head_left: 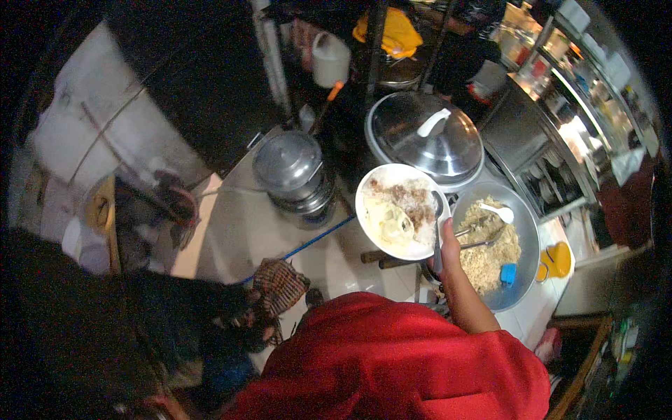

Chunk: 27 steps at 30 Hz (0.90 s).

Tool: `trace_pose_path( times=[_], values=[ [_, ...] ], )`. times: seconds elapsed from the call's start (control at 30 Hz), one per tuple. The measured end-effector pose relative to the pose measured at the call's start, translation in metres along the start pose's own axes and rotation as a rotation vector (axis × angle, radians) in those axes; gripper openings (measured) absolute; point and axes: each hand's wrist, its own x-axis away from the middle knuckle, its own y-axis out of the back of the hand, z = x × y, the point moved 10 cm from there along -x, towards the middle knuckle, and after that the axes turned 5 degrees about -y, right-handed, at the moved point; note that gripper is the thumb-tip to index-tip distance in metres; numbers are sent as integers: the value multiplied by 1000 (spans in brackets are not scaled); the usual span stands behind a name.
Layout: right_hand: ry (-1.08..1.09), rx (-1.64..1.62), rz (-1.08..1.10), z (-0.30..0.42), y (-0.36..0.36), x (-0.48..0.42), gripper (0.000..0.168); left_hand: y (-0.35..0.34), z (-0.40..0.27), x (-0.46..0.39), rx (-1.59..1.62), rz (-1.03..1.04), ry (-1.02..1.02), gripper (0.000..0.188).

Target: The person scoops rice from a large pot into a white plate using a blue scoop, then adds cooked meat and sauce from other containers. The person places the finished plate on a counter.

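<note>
My right hand (450, 254) grips the right rim of a white round plate (362, 229) and raises it over the tiled counter. Pale yellow food (386, 223) covers the plate's left and lower part, and white food with brown bits lies above and to the right. A metal spoon (437, 241) rests along the right edge beside my fingers. Right of my hand, a wide metal wok (529, 231) holds what looks like fried rice (491, 268), a white ladle (504, 213), a blue scoop (507, 274) and the metal ends of long-handled turners. My left hand is out of view.
Beyond the plate stands a large domed lid (446, 152) with a white handle. A lidded metal pot (287, 157) is to its left. A blue cord (320, 240) crosses leftward. Yellow containers (559, 259) stand right of the wok, and a glass-and-metal cabinet (525, 128) behind.
</note>
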Motion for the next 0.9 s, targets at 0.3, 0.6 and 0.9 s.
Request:
trace_pose_path(
  times=[0.3,0.6,0.9],
  values=[
    [187,27,-363,40,50,-57,51,280,-77,-227,319,-577,-270,43],
    [304,-82,-322,46,66,-49,60,537,-494,-149,488,-574,-745,36],
    [492,-334,-605,29,39,33,64,735,-745,-293,566,-764,-1070,35]
  ],
)
